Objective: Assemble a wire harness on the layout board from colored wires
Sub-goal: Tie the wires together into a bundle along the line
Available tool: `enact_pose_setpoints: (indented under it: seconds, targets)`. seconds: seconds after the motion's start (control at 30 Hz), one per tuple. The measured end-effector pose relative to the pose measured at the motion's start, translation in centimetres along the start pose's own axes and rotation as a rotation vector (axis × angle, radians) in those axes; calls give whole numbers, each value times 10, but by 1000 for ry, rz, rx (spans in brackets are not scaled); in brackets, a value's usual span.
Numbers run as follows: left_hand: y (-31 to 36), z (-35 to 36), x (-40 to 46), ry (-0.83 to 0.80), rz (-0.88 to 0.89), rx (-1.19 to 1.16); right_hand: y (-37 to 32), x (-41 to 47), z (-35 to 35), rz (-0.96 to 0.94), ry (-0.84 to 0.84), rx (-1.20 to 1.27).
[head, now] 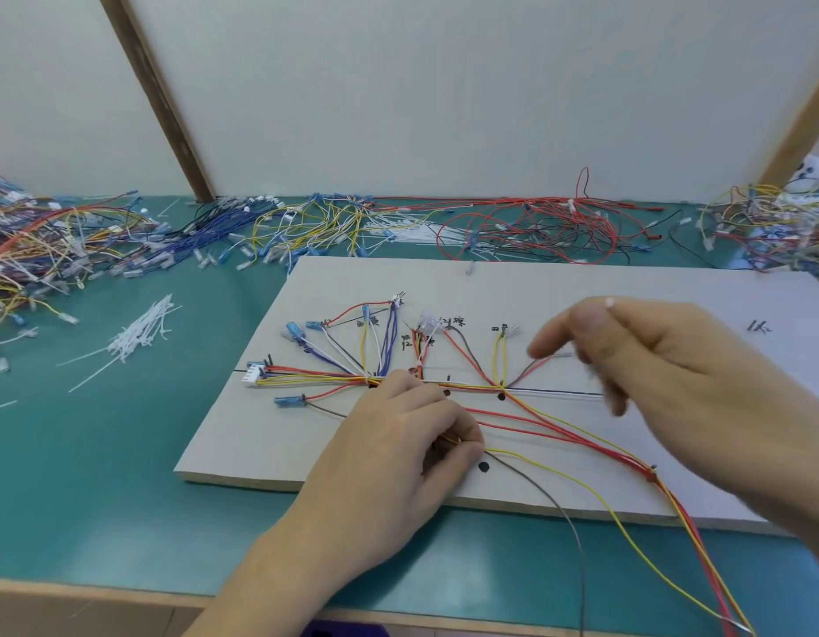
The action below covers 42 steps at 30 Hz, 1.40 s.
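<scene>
A grey layout board (270, 434) lies on the green table, marked with lines and black pegs. On it spreads the wire harness (334, 377) of red, yellow, blue, white and brown wires, with a white connector (253, 375) at its left end. My left hand (398, 434) rests on the board and pinches a yellow and a brown wire (536, 471) that trail off toward the front edge. My right hand (637, 360) hovers above the board's right half, blurred, fingers loosely bent, nothing visibly in it. Red and yellow wires (628, 457) run to the lower right.
Loose wire piles lie along the back: mixed colours at the left (44, 250), blue and yellow in the middle (283, 227), red (536, 227) and another mixed heap at the right (766, 218). White cable ties (141, 333) lie left of the board. The table's wooden edge (123, 599) runs in front.
</scene>
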<state>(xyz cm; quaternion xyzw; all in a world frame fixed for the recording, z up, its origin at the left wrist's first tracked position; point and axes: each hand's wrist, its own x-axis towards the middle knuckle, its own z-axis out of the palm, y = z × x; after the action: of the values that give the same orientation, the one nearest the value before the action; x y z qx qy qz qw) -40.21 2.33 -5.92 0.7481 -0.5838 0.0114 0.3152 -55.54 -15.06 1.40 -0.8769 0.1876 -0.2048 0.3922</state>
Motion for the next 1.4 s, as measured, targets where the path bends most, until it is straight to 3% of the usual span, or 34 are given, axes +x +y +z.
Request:
enact_pose_setpoints:
  seconds: [0.1, 0.23, 0.37, 0.53, 1.1, 1.3, 1.4]
  targets:
    - [0, 1, 0, 12, -5, 6, 5, 7, 23, 158, -71, 377]
    - [-1, 3, -1, 28, -7, -13, 19, 13, 35, 274, -24, 495]
    - [-2, 4, -2, 37, -19, -37, 22, 12, 41, 286, -35, 489]
    - [-1, 3, -2, 49, -31, -72, 19, 9, 45, 172, -47, 376]
    - [-1, 2, -3, 50, -35, -78, 20, 5, 35, 253, -125, 626]
    - [0, 2, -3, 49, -39, -95, 11, 8, 32, 285, -127, 561]
    - [-1, 2, -3, 58, -43, -103, 5, 9, 36, 264, -129, 408]
